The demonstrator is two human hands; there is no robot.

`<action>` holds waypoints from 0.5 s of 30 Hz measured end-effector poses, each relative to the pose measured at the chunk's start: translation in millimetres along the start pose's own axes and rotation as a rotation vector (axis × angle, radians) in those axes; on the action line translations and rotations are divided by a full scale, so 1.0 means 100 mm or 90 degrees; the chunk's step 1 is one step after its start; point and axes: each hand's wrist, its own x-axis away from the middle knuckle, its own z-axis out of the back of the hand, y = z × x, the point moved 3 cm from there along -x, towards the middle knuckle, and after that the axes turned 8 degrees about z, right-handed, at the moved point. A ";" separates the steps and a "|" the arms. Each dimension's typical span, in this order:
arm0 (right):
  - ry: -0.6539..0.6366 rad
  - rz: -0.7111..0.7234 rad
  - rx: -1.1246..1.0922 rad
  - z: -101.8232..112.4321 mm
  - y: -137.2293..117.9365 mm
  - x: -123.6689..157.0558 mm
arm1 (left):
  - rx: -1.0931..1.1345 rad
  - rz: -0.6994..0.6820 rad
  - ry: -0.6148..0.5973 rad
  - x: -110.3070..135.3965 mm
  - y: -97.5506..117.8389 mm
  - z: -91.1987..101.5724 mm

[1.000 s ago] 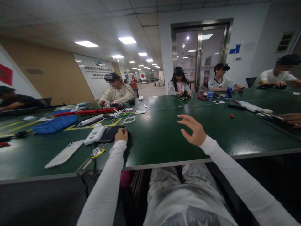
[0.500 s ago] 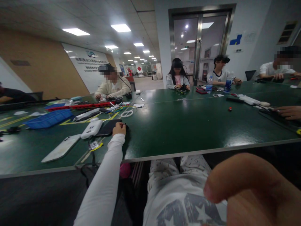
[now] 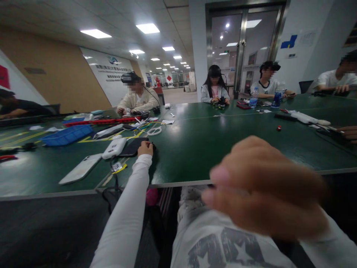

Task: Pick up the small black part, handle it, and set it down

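Note:
My left hand [image 3: 145, 148] lies on the green table [image 3: 200, 149] with its fingers curled under, against the right edge of a flat black pad [image 3: 132, 147]. A small dark thing shows just right of its knuckles; what the fingers hold is hidden. My right hand [image 3: 264, 186] is raised close to the camera, large and blurred, fingers pointing left and lying together. Nothing shows in it. My white sleeves and my lap fill the bottom of the view.
Left of the pad lie a white power bank [image 3: 114, 147], a white phone [image 3: 80, 169] and a blue tray [image 3: 67, 134]. A coiled white cable [image 3: 154, 130] lies behind. Several people sit around the table; another person's hand [image 3: 348, 132] rests at the right edge.
My right hand has left the table and come up close to the camera, sliding from the lower right toward the middle. My left hand has stayed by the black pad.

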 end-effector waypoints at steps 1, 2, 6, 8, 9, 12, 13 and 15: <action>0.011 0.106 0.016 -0.07 0.14 -0.03 | 0.006 0.000 0.005 0.00 0.00 0.00; 0.004 0.104 0.043 -0.15 0.36 -0.03 | 0.014 0.000 0.010 0.01 0.00 0.00; -0.102 -0.037 0.107 -0.63 1.42 0.30 | 0.047 -0.004 0.032 0.05 0.01 0.05; -0.173 -0.144 0.126 -0.86 1.89 0.64 | 0.060 0.001 0.055 0.07 0.00 0.09; -0.203 -0.203 0.129 -0.96 2.08 0.82 | 0.063 0.011 0.069 0.07 -0.01 0.12; -0.292 -0.368 0.127 -1.14 2.48 1.32 | 0.064 0.054 0.105 0.08 -0.05 0.16; -0.324 -0.403 0.132 -1.17 2.55 1.43 | 0.062 0.062 0.112 0.08 -0.06 0.16; -0.357 -0.441 0.164 -1.21 2.63 1.57 | 0.055 0.063 0.119 0.08 -0.07 0.16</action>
